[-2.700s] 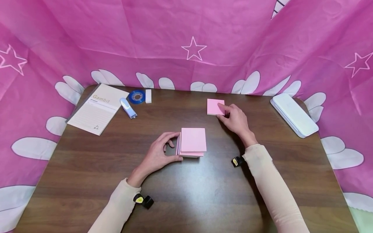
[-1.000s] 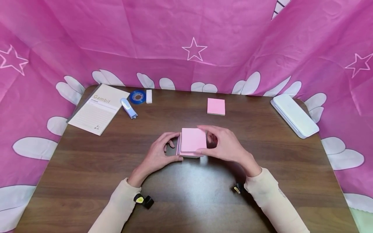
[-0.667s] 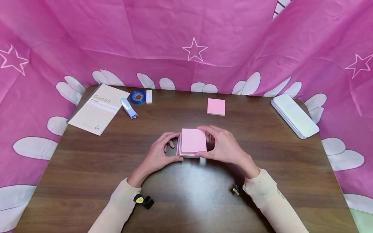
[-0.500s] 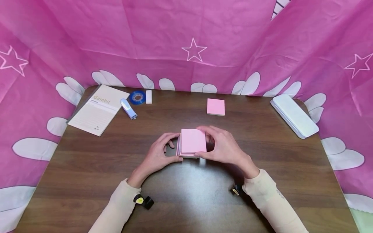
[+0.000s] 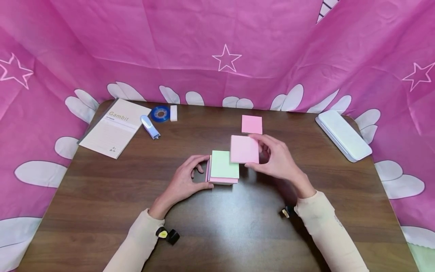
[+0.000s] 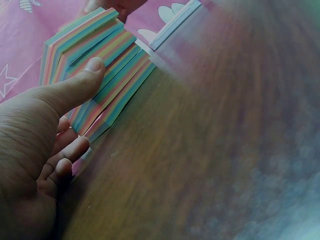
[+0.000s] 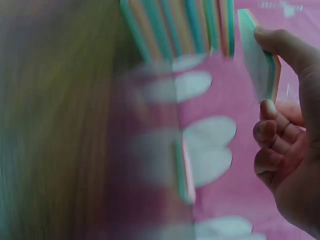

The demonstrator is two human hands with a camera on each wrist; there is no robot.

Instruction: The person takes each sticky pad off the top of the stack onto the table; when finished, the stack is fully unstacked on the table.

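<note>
Head view: right hand [image 5: 276, 160] pinches a pink pad slice [image 5: 244, 149], lifted clear at 1 o'clock of the green-topped sticky-note block [image 5: 224, 166] steadied mid-tabletop [image 5: 102, 211] by left hand [image 5: 185, 181]; one separated pad [image 5: 252, 124] lies at 12 o'clock, much block apparently remaining.

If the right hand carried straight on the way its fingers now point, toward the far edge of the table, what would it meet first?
Most likely the small pink pad lying on the table just beyond it. The right hand holds a pink slice of notes above the surface, so it might pass over that pad; height is unclear.
</note>
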